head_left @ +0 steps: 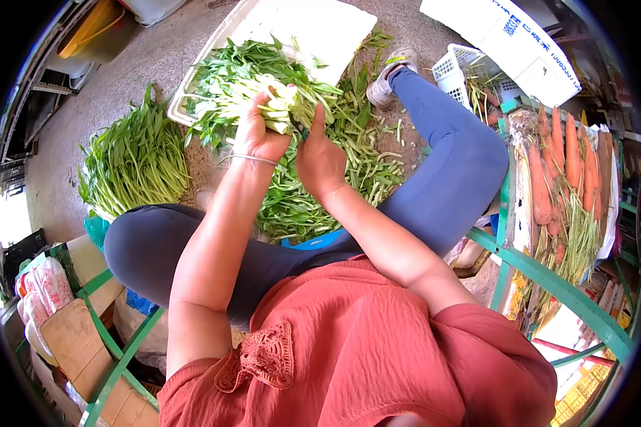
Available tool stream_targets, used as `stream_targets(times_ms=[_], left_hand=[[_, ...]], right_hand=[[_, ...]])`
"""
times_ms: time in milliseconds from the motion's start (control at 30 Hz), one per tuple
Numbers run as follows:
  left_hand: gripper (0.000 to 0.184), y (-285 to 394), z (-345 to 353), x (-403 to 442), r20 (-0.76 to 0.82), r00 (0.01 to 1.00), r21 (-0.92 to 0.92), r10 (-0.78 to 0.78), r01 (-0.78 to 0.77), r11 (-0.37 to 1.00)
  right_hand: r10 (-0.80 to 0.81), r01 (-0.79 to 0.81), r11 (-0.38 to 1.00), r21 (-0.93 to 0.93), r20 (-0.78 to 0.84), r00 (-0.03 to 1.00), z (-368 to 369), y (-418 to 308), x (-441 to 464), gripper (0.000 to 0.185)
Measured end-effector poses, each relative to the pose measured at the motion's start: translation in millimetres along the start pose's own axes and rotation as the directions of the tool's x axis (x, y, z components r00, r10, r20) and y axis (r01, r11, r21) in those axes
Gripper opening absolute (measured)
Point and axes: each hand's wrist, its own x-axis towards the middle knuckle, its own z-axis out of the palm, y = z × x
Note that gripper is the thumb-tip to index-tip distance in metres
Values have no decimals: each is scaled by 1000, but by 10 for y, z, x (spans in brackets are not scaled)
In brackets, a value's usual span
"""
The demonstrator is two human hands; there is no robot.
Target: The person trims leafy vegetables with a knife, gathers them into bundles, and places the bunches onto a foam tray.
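Note:
My left hand (260,135) is wrapped round a bunch of water spinach (274,107), its pale cut stems pointing toward me and to the right. Against those stem ends is my right hand (320,158), index finger stretched along the bunch. A small knife (302,132) is in the right hand, only a dark bit of it showing. Beneath both hands lies a heap of loose leaves and stem pieces (299,203). Behind the bunch stands a white foam box (327,28) with leafy greens at its near end.
More water spinach (135,164) lies piled on the floor at left. Carrots (573,153) rest on a green-framed stand (548,267) at right. A white plastic basket (449,71) and a printed white box (509,43) stand at the upper right. A yellow bucket (96,35) is at upper left.

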Motion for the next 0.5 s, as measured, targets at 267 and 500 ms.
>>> stream_targets(times_ms=[267,500], left_hand=[[17,111,35,4,-12,996,-25,84,-84,996],[15,161,17,30,-59,993,-41,103,-105,994]], right_hand=[[213,-214,977,-10,167,963,432,482,-31,63],[276,-299,954,-8,405,872,721,750,-75,51]])
